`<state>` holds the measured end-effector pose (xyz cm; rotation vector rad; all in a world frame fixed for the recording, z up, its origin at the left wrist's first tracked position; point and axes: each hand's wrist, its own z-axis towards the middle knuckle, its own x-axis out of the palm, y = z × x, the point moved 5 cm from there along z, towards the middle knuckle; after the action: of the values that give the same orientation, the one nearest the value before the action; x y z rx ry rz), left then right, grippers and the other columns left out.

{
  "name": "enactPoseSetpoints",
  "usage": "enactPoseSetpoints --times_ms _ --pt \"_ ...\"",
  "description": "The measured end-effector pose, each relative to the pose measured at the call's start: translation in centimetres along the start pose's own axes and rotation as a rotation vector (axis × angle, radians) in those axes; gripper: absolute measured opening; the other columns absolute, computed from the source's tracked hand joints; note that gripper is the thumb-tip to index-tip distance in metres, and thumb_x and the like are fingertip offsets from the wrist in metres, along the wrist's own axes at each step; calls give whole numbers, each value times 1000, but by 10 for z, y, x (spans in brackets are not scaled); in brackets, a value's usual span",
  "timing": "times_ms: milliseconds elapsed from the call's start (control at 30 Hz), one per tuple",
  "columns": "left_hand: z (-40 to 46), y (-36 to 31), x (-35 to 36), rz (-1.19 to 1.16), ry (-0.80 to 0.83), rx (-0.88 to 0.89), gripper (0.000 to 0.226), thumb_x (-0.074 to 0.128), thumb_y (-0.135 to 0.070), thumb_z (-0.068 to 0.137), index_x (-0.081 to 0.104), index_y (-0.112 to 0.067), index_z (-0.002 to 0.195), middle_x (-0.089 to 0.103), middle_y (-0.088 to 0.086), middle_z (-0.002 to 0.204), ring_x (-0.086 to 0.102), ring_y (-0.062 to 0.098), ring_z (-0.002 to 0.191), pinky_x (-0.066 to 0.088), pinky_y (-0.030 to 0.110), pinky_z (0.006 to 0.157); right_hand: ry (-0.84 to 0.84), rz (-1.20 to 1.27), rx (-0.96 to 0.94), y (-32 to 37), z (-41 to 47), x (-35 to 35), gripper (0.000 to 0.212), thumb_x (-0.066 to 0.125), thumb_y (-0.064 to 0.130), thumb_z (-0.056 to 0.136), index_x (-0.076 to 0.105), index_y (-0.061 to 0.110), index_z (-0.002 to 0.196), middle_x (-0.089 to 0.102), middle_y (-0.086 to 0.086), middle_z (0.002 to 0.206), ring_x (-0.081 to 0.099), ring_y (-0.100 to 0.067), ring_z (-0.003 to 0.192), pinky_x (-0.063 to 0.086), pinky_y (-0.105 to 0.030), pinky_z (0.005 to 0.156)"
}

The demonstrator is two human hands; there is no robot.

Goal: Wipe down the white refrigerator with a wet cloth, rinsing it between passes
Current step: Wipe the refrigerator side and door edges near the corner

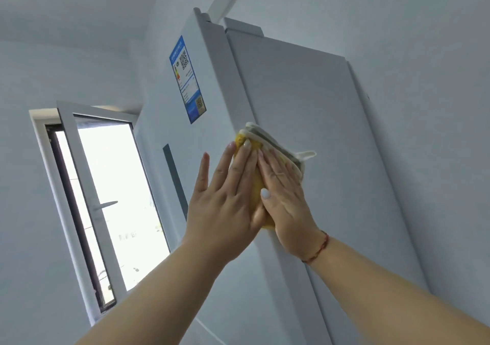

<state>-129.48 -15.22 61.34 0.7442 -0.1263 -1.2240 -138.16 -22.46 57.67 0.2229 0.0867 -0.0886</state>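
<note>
The tall white refrigerator [305, 100] fills the middle of the view, seen from below, with its front door on the left and its side panel on the right. A folded yellow and cream cloth [254, 145] lies over the vertical front corner edge. My left hand [225, 198] presses flat on the cloth's door side with straight fingers. My right hand [286, 201] presses flat on the side-panel part, fingers straight, a red thread bracelet on the wrist. Both hands cover most of the cloth.
A blue energy label [187, 79] sticks to the door above the hands. A dark recessed handle strip [175, 180] runs down the door. An open window [100, 201] stands at the left. A white wall [424, 52] is close behind the refrigerator's right side.
</note>
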Motion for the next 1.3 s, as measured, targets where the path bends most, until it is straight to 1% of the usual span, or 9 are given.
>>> enactPoseSetpoints --times_ms 233,333,533,700,800,933,1067,1200,1300 --pt "-75 -55 25 -106 -79 39 63 40 -41 97 34 -5 150 27 10 160 22 28 149 23 49 119 -18 -58 42 -11 -99 12 60 30 20 97 13 13 154 13 2 162 13 -20 149 12 -49 118" --pt "-106 -78 36 -103 -76 75 58 38 -37 98 41 -4 146 33 10 157 29 29 146 27 47 117 -31 -102 78 -18 -142 18 58 30 27 99 11 20 154 16 0 161 17 -23 148 16 -53 116" --pt "-160 -117 57 -127 -59 89 51 31 -31 98 53 -8 138 45 6 150 37 25 142 33 43 114 -2 -153 148 -33 -218 27 57 22 37 104 11 14 155 15 -7 161 16 -31 148 19 -54 114" --pt "-206 -153 75 -99 5 171 48 38 -26 93 57 -14 136 47 1 148 38 20 142 31 38 115 56 -220 243 -41 -286 33 61 23 44 103 11 14 154 8 -5 162 12 -27 148 19 -47 114" --pt "-216 -159 74 -85 24 250 49 43 -26 91 57 -14 137 45 1 150 39 19 142 28 39 117 104 -136 336 -41 -307 33 62 22 49 102 7 21 155 2 -1 163 6 -25 149 16 -45 115" --pt "-191 -143 56 -81 -58 324 54 51 -27 88 55 -6 137 47 9 149 38 24 142 22 46 119 101 -5 394 -36 -275 27 60 18 52 101 1 28 154 0 6 163 4 -23 150 10 -44 119" --pt "-123 -103 37 -15 -218 179 67 68 -33 80 52 -3 139 46 12 148 39 28 141 20 54 118 -3 18 276 -29 -178 17 55 17 49 102 8 31 153 14 -1 161 12 -21 149 16 -54 118" --pt "-67 -66 16 35 -258 79 64 54 -39 94 41 -3 146 39 12 153 31 30 145 15 57 117 -119 45 218 -23 -96 11 53 22 42 103 13 18 149 27 -10 157 19 -22 147 17 -54 118" --pt "-70 -67 19 27 -227 61 62 46 -39 99 36 -3 149 34 11 156 27 28 147 11 56 118 -112 60 197 -25 -99 12 49 27 27 101 22 11 147 27 -10 157 18 -21 148 16 -53 119"
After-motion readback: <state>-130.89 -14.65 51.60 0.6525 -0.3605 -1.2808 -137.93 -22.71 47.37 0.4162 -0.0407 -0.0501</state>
